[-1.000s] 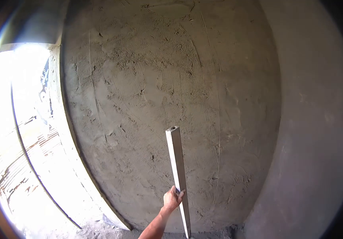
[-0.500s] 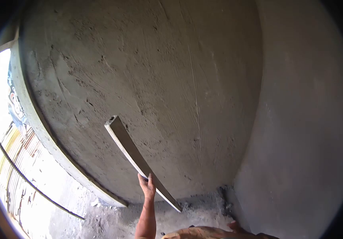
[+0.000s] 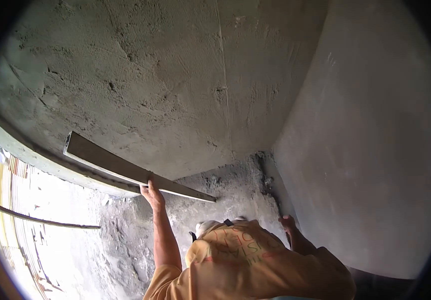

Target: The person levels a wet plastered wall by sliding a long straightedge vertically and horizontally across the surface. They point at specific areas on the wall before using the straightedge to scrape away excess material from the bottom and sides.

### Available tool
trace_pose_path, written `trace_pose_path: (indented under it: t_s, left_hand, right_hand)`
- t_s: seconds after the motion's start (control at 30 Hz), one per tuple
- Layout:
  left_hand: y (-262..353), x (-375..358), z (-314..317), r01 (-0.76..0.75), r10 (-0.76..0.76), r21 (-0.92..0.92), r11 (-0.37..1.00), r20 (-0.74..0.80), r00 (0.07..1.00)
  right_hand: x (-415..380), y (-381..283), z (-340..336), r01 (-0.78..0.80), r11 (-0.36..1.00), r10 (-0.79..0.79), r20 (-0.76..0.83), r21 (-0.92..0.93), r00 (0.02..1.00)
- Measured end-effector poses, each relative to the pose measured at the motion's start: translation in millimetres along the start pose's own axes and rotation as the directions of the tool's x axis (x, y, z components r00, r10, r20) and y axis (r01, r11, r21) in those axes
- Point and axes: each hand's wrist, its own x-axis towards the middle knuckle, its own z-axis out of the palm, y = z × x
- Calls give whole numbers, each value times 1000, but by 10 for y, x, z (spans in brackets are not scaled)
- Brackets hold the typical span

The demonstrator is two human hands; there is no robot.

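My left hand [image 3: 153,194] grips a long straightedge [image 3: 120,162], a flat-sided bar smeared with grey mortar, a little past its middle. The bar slants from upper left to lower right. Its upper end overlaps the plastered wall [image 3: 175,95] in this view, while the lower end shows against the rough floor. Low beside the smooth wall on the right is my right hand [image 3: 287,222], small and dim, with its fingers curled; I cannot tell what is in it.
A smoother grey wall [image 3: 365,150] meets the plastered one at a corner on the right. At left, a curved-looking wall edge [image 3: 40,157] borders a bright opening with a dark cable or rod [image 3: 40,220]. Mortar lumps and stains mark the floor [image 3: 195,215].
The view has tipped downward, bringing my orange shirt and right hand into sight. The straightedge has swung to a flatter slant, still held in my left hand.
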Motion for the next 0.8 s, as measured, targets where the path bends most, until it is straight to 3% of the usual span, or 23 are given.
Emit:
trace_pose_path:
  t_s: [0.07,0.17,0.23,0.37,0.47,0.73,0.8]
  left_hand:
    - [-81,-89,-120,-12,12,-12,1000,-31,999]
    - [55,-180,-188,56,-49,119,991,-58,997]
    - [72,-219,-192,79,-88,-76,994,-119,989]
    - [3,-217,-404,35,-47,-87,996,-141,989]
    - [-12,-254,-551,135,-157,-131,982,-178,971]
    - [-224,-236,-822,196,-228,-157,968,-218,949]
    - [-232,-116,-932,158,-152,64,985,-88,984]
  right_hand:
    - [23,-10,-3,54,998,-54,6,15,999]
    - [82,-82,47,147,988,-148,10,57,989]
    - [170,-102,97,178,983,-179,19,37,984]
    - [208,-93,107,282,959,-282,26,-26,959]
    - [118,-117,76,274,961,-274,17,-31,962]
    - [-72,-76,11,193,976,-191,31,-100,981]
    - [-70,-90,12,186,977,-185,20,-100,982]
